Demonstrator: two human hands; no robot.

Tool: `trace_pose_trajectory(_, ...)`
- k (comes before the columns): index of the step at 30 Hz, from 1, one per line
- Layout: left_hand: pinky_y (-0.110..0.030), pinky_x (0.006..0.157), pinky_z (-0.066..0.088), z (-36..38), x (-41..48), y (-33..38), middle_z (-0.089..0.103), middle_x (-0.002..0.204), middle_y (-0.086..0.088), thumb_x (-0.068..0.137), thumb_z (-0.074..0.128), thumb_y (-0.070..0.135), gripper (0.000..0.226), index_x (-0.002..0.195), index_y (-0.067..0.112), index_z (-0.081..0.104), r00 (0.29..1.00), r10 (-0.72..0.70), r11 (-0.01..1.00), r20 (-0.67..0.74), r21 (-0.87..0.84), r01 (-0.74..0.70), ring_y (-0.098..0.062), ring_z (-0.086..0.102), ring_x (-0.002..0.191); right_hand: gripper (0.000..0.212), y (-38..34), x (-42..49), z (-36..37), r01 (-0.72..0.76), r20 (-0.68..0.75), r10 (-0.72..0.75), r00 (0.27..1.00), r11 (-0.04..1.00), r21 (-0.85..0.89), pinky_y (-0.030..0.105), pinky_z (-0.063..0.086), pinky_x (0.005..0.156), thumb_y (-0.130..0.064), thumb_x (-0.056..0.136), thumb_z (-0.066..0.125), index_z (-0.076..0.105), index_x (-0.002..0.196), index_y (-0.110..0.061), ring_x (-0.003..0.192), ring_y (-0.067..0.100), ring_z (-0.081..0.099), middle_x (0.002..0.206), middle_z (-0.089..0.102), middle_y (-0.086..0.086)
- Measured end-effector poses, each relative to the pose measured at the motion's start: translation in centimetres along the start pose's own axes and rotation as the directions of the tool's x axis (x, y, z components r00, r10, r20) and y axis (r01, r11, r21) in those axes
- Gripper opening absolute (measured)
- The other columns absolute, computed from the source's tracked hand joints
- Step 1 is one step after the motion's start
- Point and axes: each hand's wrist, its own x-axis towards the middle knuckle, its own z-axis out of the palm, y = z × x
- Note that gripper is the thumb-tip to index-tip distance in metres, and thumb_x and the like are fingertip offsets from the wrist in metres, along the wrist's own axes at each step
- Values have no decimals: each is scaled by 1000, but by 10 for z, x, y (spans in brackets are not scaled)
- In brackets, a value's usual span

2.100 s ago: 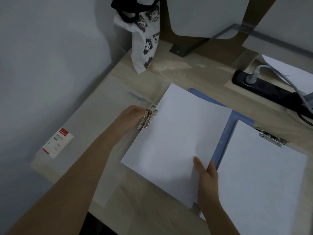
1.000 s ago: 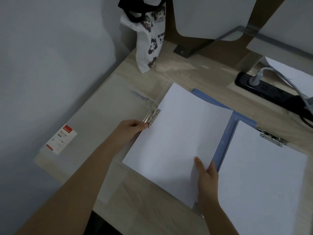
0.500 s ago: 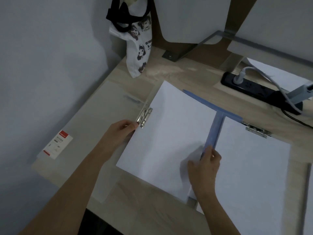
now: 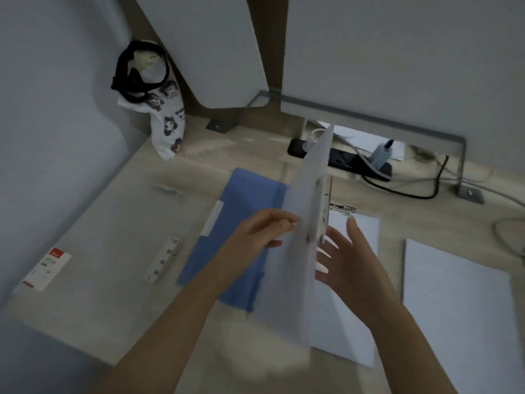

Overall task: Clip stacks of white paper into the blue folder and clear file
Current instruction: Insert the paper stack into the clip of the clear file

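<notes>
Pinching the upright clear file (image 4: 301,251), left hand (image 4: 264,231); right hand (image 4: 349,260) spread behind.

desk (image 4: 255,155): pale matt wood | blue folder (image 4: 244,211): matt | clip (image 4: 342,207): shiny metal | tote bag (image 4: 167,123): cloth (printed)

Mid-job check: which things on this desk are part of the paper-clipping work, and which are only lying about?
In the job:
- blue folder, lying open
- raised sheet, pinched by the left hand
- right hand, open beside it
- clipped paper
- loose paper stack
- clear file

Lying about:
- printed tote bag
- power strip
- cables
</notes>
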Motion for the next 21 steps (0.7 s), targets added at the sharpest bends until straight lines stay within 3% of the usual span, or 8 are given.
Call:
trace_pose_trajectory(3,-23,97,44,35,16,-21,55,120,13,93,51,23,24,116,20,59,997,-74,989,22,134,70,0,50,115,53,-17,-24,-34,61,-60,-60,996,998,14,43,50,91,-56,85,37,65,114,-22,108,24,63,116,68,6)
trace_pose_trajectory(7,-43,102,42,60,36,-69,40,132,-1,88,56,18,46,132,13,43,945,-137,905,-298,350,242,-23,43,124,30,1,-22,-87,68,-344,-125,931,982,-174,42,49,89,-19,91,49,58,119,-10,97,31,65,111,67,17)
trace_pose_trajectory(10,-46,104,41,69,39,-96,36,141,-9,77,62,24,69,138,8,35,882,-315,880,-351,241,410,-31,41,128,29,25,-10,-116,-89,-493,-105,864,931,-354,42,47,81,-7,88,49,52,117,-4,92,33,59,103,61,15)
trace_pose_trajectory(12,-50,98,46,71,43,-113,46,135,-12,58,59,38,81,133,10,41,845,-392,860,-362,181,477,-32,49,120,17,38,-2,-128,-231,-559,-38,828,885,-403,36,41,72,-8,86,49,49,103,-5,84,29,51,101,54,17)
trace_pose_trajectory(14,-52,96,47,70,49,-132,52,127,-14,50,56,45,83,124,9,47,826,-409,852,-388,161,498,-34,53,115,13,52,8,-137,-334,-602,25,798,850,-408,34,37,74,-14,82,51,46,93,-9,87,28,46,106,50,19)
trace_pose_trajectory(17,-48,96,48,68,51,-123,52,127,-13,51,56,46,85,127,9,46,808,-442,842,-391,131,524,-31,53,114,31,62,22,-143,-372,-629,40,777,834,-407,38,37,84,-27,70,52,42,97,-14,95,28,43,113,45,15)
trace_pose_trajectory(19,-45,93,49,62,51,-118,53,124,-12,51,57,45,84,126,10,47,803,-455,844,-386,101,527,-29,55,110,46,58,26,-133,-374,-633,42,773,835,-403,42,40,97,-24,76,53,45,119,-11,110,34,46,127,44,17)
trace_pose_trajectory(21,-41,90,50,51,51,-115,52,126,-11,55,58,44,81,128,11,46,798,-457,843,-394,95,530,-29,54,111,59,55,29,-121,-359,-616,62,785,856,-372,40,39,97,-19,82,52,34,138,-11,116,34,45,134,42,15)
